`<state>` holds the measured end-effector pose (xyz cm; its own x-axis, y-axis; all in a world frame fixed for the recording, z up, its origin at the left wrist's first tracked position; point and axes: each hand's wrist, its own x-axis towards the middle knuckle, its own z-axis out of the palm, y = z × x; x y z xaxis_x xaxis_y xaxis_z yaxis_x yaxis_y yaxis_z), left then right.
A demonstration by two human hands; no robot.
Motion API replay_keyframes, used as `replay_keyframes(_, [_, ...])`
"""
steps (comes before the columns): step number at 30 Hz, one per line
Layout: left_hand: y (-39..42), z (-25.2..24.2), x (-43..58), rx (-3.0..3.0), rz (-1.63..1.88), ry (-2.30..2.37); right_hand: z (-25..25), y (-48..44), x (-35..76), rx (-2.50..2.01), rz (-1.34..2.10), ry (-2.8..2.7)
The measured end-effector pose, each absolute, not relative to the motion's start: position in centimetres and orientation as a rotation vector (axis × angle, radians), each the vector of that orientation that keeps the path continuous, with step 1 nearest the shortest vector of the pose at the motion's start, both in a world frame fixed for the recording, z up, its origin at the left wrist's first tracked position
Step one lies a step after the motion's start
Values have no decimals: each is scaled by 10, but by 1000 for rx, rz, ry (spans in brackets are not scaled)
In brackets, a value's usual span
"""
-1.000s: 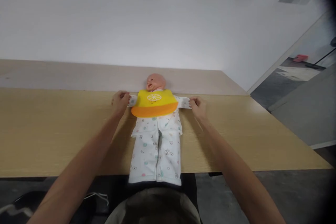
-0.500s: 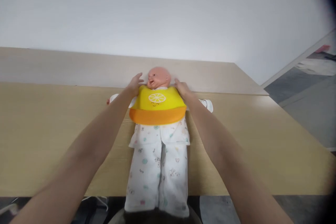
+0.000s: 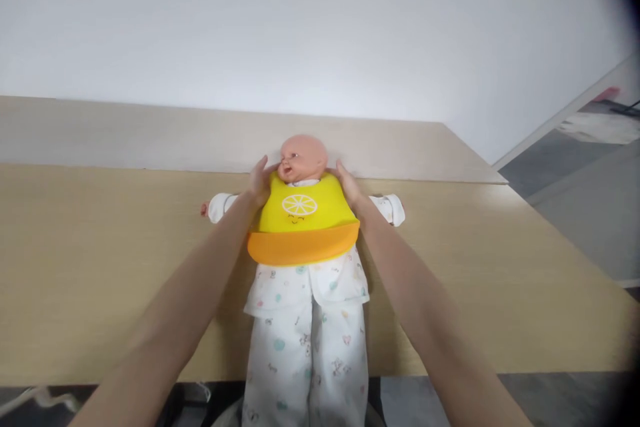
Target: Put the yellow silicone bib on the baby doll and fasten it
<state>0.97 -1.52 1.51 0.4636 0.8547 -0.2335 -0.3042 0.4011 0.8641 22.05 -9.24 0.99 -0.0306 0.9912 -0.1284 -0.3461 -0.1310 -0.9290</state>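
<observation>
A baby doll [image 3: 303, 155] in white printed pyjamas [image 3: 285, 347] lies face up, its bald head turned to the left. It wears a yellow bib [image 3: 300, 203] with a white citrus slice and an orange catch pocket [image 3: 304, 244]. My left hand [image 3: 261, 183] grips the doll at its shoulder beside the neck, thumb up and the other fingers mostly hidden. On the other shoulder my right hand [image 3: 347, 185] holds in the same way, its fingers partly behind the bib. The doll's sleeved arms stretch out sideways past my wrists.
Under the doll is a light wooden table [image 3: 125, 267]. Along its back runs a paler board [image 3: 150, 137] against a white wall [image 3: 280, 27]. Grey floor and some blurred items show beyond the table's right side.
The doll and bib have come nearer to me, and the trouser ends now leave the bottom of the view. My hands have closed in on the doll's shoulders.
</observation>
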Motion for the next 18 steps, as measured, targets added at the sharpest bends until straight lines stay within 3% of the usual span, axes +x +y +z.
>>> replay_keyframes(4, [-40,11,-3,799,885,709,9,-113,211,-953,1537,-815])
replay_keyframes(12, [-194,26,-32,683,956,609,21,-267,173,-861,1501,-639])
replay_keyframes(18, [-224,17,-38,651,1028,594,12,-299,170,-839,1435,-588])
